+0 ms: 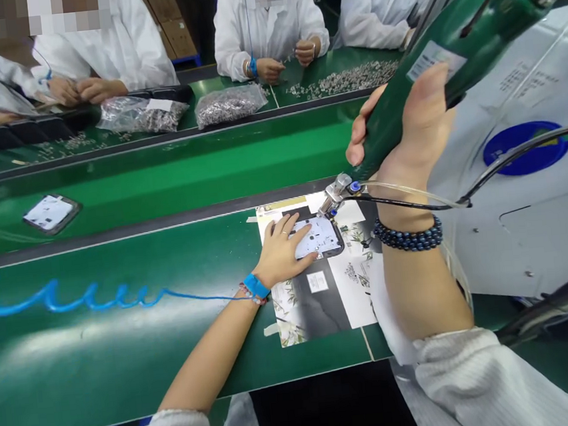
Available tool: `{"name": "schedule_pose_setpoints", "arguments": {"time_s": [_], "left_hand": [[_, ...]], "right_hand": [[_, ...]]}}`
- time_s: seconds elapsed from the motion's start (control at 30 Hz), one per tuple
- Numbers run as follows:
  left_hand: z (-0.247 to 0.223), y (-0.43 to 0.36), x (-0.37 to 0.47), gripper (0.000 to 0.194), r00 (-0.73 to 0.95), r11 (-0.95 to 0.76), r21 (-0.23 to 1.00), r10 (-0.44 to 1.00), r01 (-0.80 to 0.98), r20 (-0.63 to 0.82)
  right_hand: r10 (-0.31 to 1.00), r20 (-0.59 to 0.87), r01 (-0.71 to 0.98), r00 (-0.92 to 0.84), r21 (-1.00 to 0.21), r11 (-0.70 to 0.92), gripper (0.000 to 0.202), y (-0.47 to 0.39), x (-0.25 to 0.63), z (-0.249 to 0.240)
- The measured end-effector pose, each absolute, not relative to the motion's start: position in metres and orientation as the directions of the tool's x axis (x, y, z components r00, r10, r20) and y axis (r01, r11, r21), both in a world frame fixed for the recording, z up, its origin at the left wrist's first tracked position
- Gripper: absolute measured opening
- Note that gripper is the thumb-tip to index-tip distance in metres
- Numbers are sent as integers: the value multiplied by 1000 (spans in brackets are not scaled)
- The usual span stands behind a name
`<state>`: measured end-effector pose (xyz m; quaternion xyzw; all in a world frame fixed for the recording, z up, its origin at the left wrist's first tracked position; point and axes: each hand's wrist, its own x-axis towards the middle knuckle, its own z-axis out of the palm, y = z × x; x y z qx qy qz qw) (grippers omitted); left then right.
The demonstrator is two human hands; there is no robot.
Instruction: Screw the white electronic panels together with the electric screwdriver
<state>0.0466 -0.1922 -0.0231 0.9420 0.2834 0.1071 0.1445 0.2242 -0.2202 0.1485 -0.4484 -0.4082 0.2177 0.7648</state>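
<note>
A phone-like device (324, 237) with a white inner plate and dark rim lies on a printed sheet taped to the green bench. My left hand (280, 250) rests over its left end, fingers spread and touching it. The thumb lies along the near edge. A blue strap circles that wrist. In my right hand (422, 112), the fingers are wrapped round a thick green power screwdriver (482, 26), slanting down to the left. Its metal head (335, 193) with small air fittings is over the device's far edge; whether the tip touches cannot be seen.
Another phone-like device (52, 214) lies on the green conveyor (160, 178). Across it, people in white coats work by bags of small metal parts (231, 104) and a loose pile (346, 80). A blue coiled cord (86, 299) runs to my left wrist. Hoses (510, 158) hang at right.
</note>
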Motion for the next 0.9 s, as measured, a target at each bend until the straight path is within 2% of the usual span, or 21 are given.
{"name": "schedule_pose_setpoints", "arguments": {"time_s": [0.13,0.33,0.63,0.83,0.9], "left_hand": [[-18,-194,49,62,775,-765,381,610,520,167],[-16,-194,53,54,782,-755,441,600,484,168],[-19,-195,55,48,769,-743,479,609,468,194],[-21,-190,58,26,706,-689,552,669,470,234],[-22,-188,58,20,695,-685,567,673,457,253]], "right_hand": [[746,398,-79,534,-855,513,58,-221,226,151],[815,341,-131,469,-886,446,79,-229,226,165],[789,275,-65,550,-927,368,91,-236,213,182],[794,209,-76,570,-950,304,87,-240,211,187],[817,252,-73,519,-939,337,85,-242,214,184]]}}
